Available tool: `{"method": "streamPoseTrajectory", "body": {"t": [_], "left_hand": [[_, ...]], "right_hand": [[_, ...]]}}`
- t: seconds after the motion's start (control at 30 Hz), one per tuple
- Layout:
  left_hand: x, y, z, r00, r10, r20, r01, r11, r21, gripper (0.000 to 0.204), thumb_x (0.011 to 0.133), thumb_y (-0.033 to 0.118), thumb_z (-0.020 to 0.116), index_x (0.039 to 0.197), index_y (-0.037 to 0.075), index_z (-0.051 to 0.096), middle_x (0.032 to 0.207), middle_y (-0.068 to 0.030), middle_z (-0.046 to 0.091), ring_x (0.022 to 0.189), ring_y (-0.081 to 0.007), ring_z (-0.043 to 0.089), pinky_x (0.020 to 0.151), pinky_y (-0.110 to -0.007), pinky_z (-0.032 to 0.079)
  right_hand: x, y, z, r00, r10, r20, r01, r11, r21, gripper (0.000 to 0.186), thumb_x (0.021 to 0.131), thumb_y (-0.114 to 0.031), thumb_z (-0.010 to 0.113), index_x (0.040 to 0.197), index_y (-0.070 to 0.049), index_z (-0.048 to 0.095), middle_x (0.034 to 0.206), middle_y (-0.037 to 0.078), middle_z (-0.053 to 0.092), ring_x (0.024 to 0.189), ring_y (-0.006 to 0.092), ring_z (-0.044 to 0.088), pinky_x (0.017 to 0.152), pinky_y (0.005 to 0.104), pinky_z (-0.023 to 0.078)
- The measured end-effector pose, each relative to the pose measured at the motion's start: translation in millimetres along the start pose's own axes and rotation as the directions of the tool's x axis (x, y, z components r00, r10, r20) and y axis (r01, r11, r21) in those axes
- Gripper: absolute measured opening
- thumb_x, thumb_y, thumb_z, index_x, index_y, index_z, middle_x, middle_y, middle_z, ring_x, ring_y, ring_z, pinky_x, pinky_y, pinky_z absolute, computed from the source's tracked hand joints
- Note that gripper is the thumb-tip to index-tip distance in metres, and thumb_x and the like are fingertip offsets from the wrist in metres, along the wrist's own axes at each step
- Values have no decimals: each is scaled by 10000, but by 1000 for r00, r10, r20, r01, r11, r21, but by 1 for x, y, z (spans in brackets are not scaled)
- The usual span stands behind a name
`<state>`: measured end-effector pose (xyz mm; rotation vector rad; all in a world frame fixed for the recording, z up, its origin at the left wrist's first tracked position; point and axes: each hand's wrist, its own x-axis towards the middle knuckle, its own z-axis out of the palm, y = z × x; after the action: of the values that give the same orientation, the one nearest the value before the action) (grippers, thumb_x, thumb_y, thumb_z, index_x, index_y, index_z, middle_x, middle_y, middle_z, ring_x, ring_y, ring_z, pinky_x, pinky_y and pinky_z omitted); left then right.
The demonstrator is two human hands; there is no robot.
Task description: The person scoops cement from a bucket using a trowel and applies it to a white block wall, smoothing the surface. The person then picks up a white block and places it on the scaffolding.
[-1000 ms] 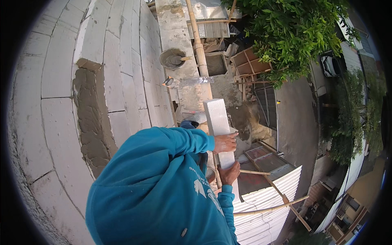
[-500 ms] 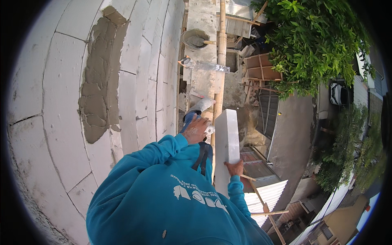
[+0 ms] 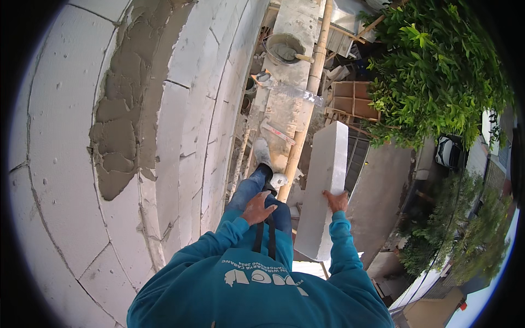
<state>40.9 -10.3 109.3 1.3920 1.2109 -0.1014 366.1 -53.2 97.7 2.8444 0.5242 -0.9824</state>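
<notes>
A long, light grey aerated concrete block (image 3: 324, 188) hangs upright on my right side, above the drop beyond the plank. My right hand (image 3: 335, 201) grips its outer edge, thumb on the broad face and the other fingers partly hidden. Nothing shows in my left hand (image 3: 256, 209), which is at my thigh with the thumb apart from the fingers. On my left rises a wall of pale blocks (image 3: 71, 131). A thick patch of grey mortar (image 3: 123, 117) is spread on it, rough and ridged.
I stand on a narrow plank scaffold (image 3: 281, 117) edged by a bamboo pole (image 3: 320, 65). Ahead on it are a bucket of mortar (image 3: 284, 49) with a handle sticking out, and a notched metal trowel (image 3: 298, 93). A leafy tree (image 3: 437, 71) and lower roofs lie to the right.
The block has swung outward to the right and forward in my right hand. My left hand has moved back towards my body. The view has turned, showing more of my legs and shoes.
</notes>
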Motion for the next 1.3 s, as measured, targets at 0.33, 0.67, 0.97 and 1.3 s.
{"method": "streamPoseTrajectory", "body": {"t": [0.33, 0.67, 0.97, 1.3], "left_hand": [[109, -59, 75, 894, -325, 307, 448, 660, -604, 977, 816, 648, 614, 1423, -62, 327, 1332, -233, 493, 1200, -321, 528, 1050, -370, 382], [146, -55, 17, 840, -494, 222, 202, -94, -975, 869, 798, 695, 591, 1412, 109, 407, 1332, -102, 518, 1213, -262, 509, 1001, -467, 416], [194, -95, 6, 759, -650, 35, -97, -165, -981, 672, 821, 373, 747, 1301, -23, 494, 1182, -137, 609, 1053, -264, 611, 896, -379, 505], [332, -148, -21, 688, -676, -264, -241, 131, -962, 604, 826, 246, 760, 1295, -27, 496, 1181, -112, 597, 1031, -221, 587, 874, -347, 489]], "right_hand": [[134, -127, 25, 989, -105, -101, 131, 948, 291, 958, 567, -478, 832, 1202, 142, 472, 1163, 297, 592, 1088, 399, 598, 942, 424, 477], [130, -201, 97, 983, -133, 129, -23, 602, 798, 725, 639, -244, 844, 1165, 139, 523, 1099, 186, 614, 953, 277, 622, 823, 383, 516], [152, -237, 157, 915, -129, 381, -261, 532, 806, 679, 714, -290, 775, 1199, 115, 527, 1116, 189, 608, 950, 295, 625, 840, 410, 522], [266, -283, 255, 833, -342, 434, -309, 362, 879, 570, 805, -321, 704, 1243, 6, 541, 1206, 121, 581, 1098, 259, 561, 966, 368, 449]]}}
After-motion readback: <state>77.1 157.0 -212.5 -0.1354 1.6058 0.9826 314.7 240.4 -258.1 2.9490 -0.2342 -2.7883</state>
